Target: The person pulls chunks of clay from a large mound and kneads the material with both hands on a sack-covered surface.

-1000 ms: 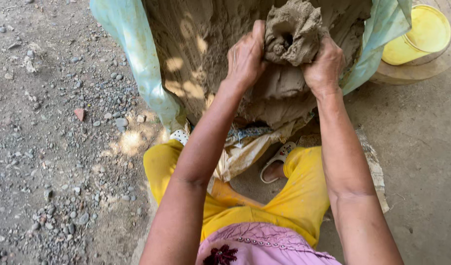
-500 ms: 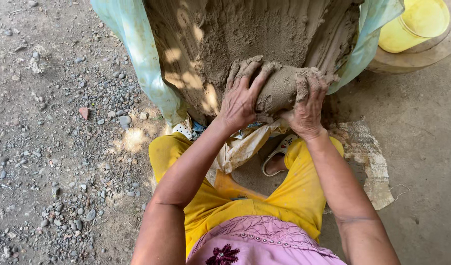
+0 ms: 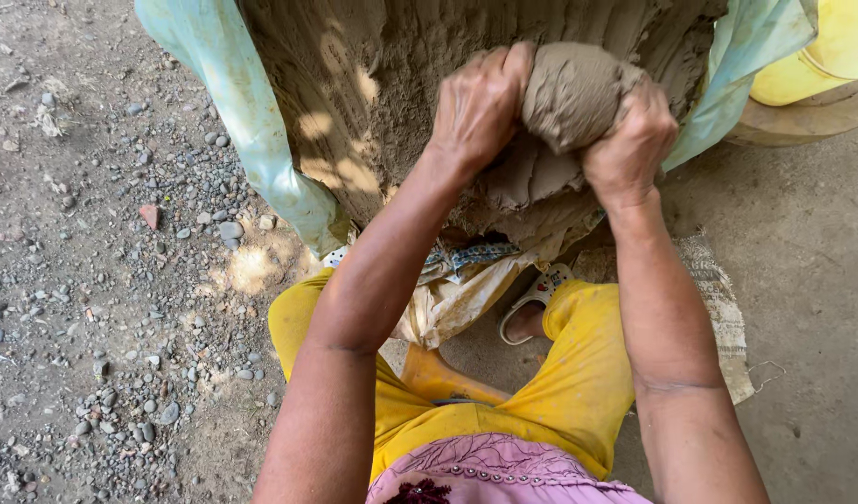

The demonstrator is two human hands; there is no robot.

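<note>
A rounded lump of grey clay (image 3: 571, 93) is held up between both hands, just above a large mound of wet clay (image 3: 401, 84) lying on a pale green plastic sheet (image 3: 251, 121). My left hand (image 3: 480, 103) presses the lump's left side and my right hand (image 3: 629, 140) cups its right and lower side. Both forearms reach forward over yellow trousers (image 3: 578, 392) and a pink top (image 3: 503, 471). The mound's surface shows finger grooves beneath the lump.
Gravel and small stones (image 3: 121, 280) cover the ground on the left. A yellow bowl (image 3: 816, 56) stands at the top right. A white sandal (image 3: 539, 297) and a crumpled sack (image 3: 457, 299) lie under the mound's edge, and a woven mat (image 3: 718, 308) lies on the right.
The lump was high a second ago, then pushed down against the mound; now both hands have lifted it off the mound again, rounder in shape. The view has moved closer.
</note>
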